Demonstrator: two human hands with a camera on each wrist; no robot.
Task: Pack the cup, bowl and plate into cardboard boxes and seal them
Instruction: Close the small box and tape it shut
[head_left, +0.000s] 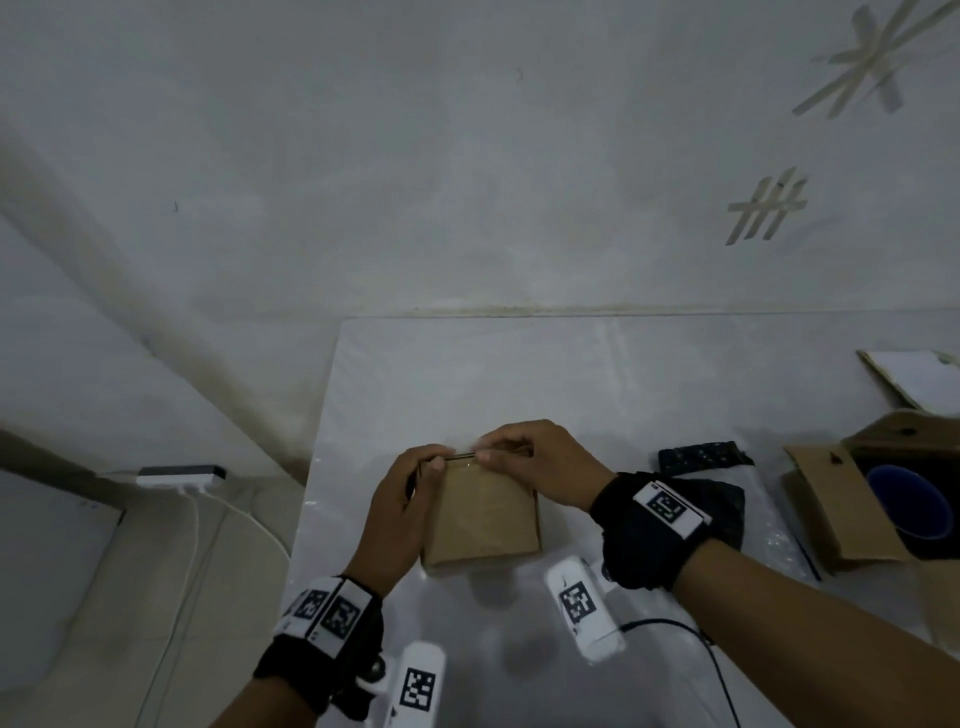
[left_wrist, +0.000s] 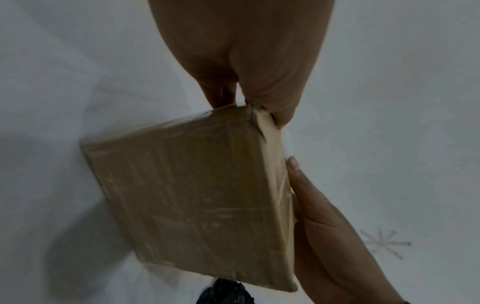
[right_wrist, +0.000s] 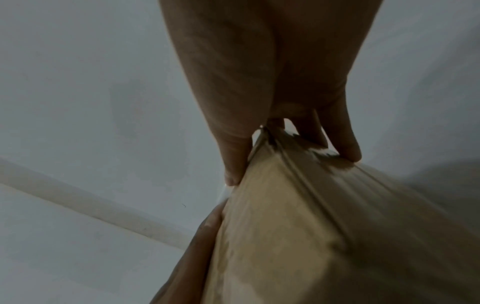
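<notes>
A small closed cardboard box (head_left: 483, 514) with glossy clear tape over its top lies in the middle of the white table (head_left: 597, 374). My left hand (head_left: 434, 462) grips its far left corner, thumb on top. My right hand (head_left: 496, 453) pinches the far edge beside it. In the left wrist view my left hand (left_wrist: 249, 100) holds a corner of the box (left_wrist: 194, 195), and my right hand (left_wrist: 324, 216) lies along one side. In the right wrist view my right hand (right_wrist: 285, 144) pinches the box's (right_wrist: 298, 236) edge. A blue vessel (head_left: 904, 506) sits in an open cardboard box (head_left: 831, 509) at the right.
Black packing pieces (head_left: 698, 457) lie right of the small box. Flat card (head_left: 914, 379) rests at the far right. A white power strip (head_left: 179, 475) with cables sits off the table's left edge. A wall rises just behind the table.
</notes>
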